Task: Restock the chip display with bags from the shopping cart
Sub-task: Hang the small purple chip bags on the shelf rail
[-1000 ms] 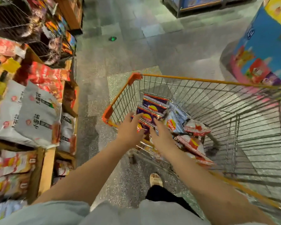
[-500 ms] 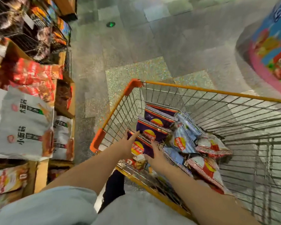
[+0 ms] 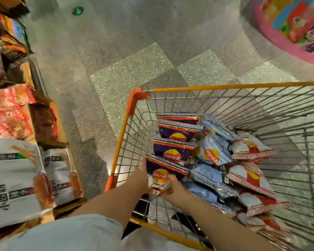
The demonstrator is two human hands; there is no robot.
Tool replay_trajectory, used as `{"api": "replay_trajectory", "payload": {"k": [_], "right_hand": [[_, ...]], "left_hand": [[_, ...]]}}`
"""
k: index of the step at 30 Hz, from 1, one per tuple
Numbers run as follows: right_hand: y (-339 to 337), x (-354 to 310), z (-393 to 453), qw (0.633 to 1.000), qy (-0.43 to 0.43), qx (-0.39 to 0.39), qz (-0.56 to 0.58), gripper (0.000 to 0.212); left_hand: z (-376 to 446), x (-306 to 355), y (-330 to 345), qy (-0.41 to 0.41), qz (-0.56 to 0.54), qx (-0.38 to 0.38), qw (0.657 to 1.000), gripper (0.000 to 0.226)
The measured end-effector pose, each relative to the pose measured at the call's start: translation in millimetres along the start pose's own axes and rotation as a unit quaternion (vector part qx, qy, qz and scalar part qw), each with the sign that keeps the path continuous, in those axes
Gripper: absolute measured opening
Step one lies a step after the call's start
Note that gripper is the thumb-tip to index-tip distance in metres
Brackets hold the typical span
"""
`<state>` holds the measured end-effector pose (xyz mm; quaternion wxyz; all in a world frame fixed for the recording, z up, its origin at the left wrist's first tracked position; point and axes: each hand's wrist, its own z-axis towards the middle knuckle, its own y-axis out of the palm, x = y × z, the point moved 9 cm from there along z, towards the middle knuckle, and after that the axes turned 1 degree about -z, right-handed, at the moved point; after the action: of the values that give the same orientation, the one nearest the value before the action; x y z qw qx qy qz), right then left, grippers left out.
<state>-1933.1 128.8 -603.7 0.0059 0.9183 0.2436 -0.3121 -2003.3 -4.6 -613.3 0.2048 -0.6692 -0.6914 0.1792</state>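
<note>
Here we grip the nearest purple foil chip bag [image 3: 160,173] between our left hand [image 3: 140,175] and right hand [image 3: 173,186], inside the orange-rimmed wire shopping cart [image 3: 132,104], at its near-left corner.

Both hands apparently hold purple chip bag [image 3: 159,175] in cart [image 3: 225,86].

Purple chip bag [image 3: 164,171] upright, nearest in cart [image 3: 127,127].
</note>
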Motion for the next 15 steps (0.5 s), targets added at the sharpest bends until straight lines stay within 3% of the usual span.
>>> {"api": "replay_trajectory", "payload": {"k": [5, 9, 11, 13, 15], "right_hand": [[-5.7, 17.6, 11.1, 0.996, 0.011, 0.024, -0.085, 0.064], [-3.0, 33.3, 20.1, 0.998, 0.018, 0.014, -0.062, 0.063], [-2.1, 33.5, 25.2, 0.999, 0.014, 0.022, -0.040, 0.063], [-4.2, 28.0, 24.0, 0.999, 0.003, 0.032, -0.030, 0.064], [-3.9, 21.1, 18.9, 1.000, -0.003, 0.022, -0.019, 0.067]], "left_hand": [[18.9, -6.6, 5.5, 0.055, -0.017, -0.001, 0.998, 0.137], [31.3, 0.3, 13.8, 0.121, -0.112, 0.012, 0.986, 0.151], [30.7, 16.1, 18.5, 0.174, -0.168, -0.019, 0.970, 0.130], [26.7, 25.0, 16.9, 0.166, -0.223, -0.051, 0.959, 0.118], [22.3, 16.4, 15.5, 0.120, -0.237, -0.044, 0.963, 0.137]]}}
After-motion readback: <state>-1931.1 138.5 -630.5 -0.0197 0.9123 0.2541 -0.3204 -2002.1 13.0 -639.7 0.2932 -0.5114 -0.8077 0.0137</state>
